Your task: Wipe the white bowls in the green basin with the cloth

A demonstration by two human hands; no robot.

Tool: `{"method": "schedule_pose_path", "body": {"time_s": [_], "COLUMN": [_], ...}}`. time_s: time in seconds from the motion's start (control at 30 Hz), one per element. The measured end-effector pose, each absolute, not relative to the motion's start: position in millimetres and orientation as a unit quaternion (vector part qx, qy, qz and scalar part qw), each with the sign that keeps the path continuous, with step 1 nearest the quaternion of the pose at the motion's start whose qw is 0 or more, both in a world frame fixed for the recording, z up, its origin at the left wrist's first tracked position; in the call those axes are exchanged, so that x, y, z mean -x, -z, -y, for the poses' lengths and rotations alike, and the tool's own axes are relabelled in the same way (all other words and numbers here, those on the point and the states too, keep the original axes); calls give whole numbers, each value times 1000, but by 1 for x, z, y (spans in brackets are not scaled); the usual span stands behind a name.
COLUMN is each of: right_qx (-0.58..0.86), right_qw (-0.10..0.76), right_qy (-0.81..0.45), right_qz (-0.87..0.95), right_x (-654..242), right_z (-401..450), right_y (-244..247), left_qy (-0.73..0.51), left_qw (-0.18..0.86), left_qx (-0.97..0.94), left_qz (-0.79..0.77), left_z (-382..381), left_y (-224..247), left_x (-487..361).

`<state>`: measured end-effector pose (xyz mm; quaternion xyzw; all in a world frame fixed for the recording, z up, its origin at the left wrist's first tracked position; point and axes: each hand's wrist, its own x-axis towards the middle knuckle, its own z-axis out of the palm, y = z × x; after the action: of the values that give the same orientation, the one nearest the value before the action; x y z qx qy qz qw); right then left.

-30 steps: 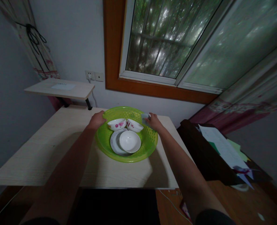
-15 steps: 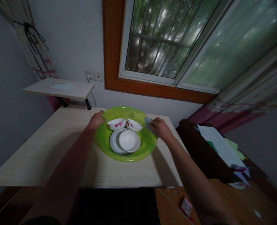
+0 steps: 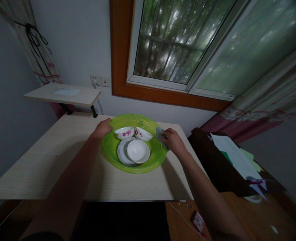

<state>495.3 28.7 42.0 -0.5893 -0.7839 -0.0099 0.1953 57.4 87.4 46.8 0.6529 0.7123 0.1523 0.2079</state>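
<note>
A round green basin (image 3: 110, 157) stands on the pale wooden table. Two flowered bowls, a left one (image 3: 124, 133) and a right one (image 3: 143, 134), lean at the back inside it. Nearer the front, a white bowl (image 3: 138, 151) rests partly over a white plate (image 3: 122, 152). My left hand (image 3: 103, 129) grips the basin's left rim. Pinched in my right hand (image 3: 171, 140) is a grey-blue cloth (image 3: 160, 134), which lies against the inner right wall by the rim.
A small raised shelf (image 3: 62, 94) with a paper on it stands at the table's back left. Right of the table (image 3: 37, 167) is a dark brown piece of furniture (image 3: 213, 160) bearing papers (image 3: 234, 155). A window (image 3: 173, 40) is behind.
My right hand has moved slightly right and toward me along the basin's rim with the cloth. My left hand and the dishes have stayed where they were.
</note>
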Motion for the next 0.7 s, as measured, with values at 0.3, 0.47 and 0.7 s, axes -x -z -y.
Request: {"method": "schedule_pose_path", "body": {"time_s": [0.3,0.47,0.7], "right_qx": [568,576,598], "right_qw": [226,247,216], "right_qy": [-57,-66,-20], "right_qz": [789,776,771], "right_x": [-484,-483,-493], "right_z": [-87,-83,-33], "right_y": [-55,-54,-44], "left_qy": [-158,-163,-169], "left_qw": [221,232,245], "left_qx": [-649,-637,-629], "left_qz": [-710,-717,-718], "left_z": [-88,-86,-85], "left_y": [-44,-46,-47], "left_x": [-56,-59,-60]}}
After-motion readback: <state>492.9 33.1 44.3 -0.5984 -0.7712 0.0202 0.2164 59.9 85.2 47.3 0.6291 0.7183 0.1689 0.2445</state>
